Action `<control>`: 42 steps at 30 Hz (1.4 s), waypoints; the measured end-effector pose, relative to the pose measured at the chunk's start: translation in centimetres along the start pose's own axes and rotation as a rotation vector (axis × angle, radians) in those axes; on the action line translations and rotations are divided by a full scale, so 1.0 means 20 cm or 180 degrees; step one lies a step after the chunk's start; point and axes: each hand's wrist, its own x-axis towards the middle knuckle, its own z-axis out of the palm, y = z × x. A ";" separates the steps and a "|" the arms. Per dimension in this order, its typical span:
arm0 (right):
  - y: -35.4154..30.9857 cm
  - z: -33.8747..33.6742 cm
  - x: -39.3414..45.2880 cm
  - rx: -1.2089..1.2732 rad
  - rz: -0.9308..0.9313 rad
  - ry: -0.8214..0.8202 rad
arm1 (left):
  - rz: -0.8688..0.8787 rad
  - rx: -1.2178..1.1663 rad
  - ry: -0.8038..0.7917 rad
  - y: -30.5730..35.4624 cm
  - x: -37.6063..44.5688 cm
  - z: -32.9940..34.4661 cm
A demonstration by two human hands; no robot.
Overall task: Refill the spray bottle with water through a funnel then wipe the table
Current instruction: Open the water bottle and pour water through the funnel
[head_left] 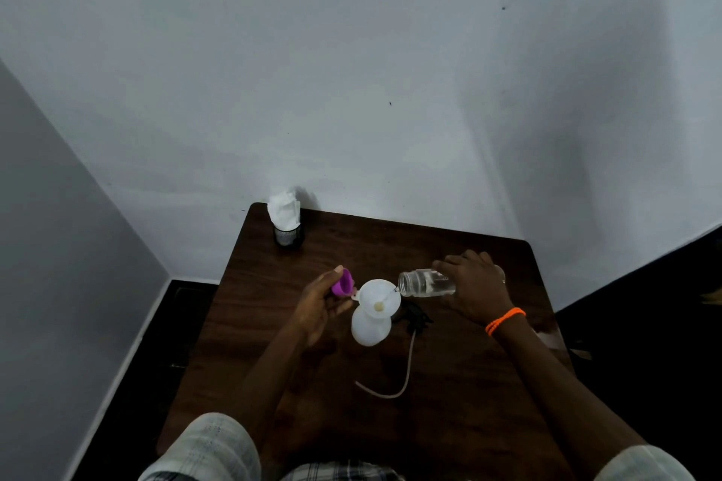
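Observation:
A white spray bottle (369, 328) stands on the dark wooden table (449, 402) with a white funnel (378, 297) in its neck. My right hand (470, 287) grips a clear water bottle (424, 282) tipped on its side, its mouth at the funnel's right rim, a thin stream running in. My left hand (318, 305) holds a purple cap (343, 282) between thumb and fingers, just left of the funnel. The black spray head (416, 316) with its long pale tube (406, 367) lies on the table right of the bottle.
A black mesh holder with white tissues (286, 219) stands at the table's far left corner against the wall. The wall runs close behind the table, and the floor drops away dark on both sides.

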 end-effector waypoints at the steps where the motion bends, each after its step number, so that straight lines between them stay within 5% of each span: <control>1: 0.00 0.00 0.00 0.0007 0.0008 -0.0006 | 0.0002 -0.0002 -0.0001 0.00 0.00 0.00; 42: -0.01 0.01 0.00 0.0011 0.0024 -0.0005 | 0.0021 0.0057 0.0012 0.00 -0.01 -0.01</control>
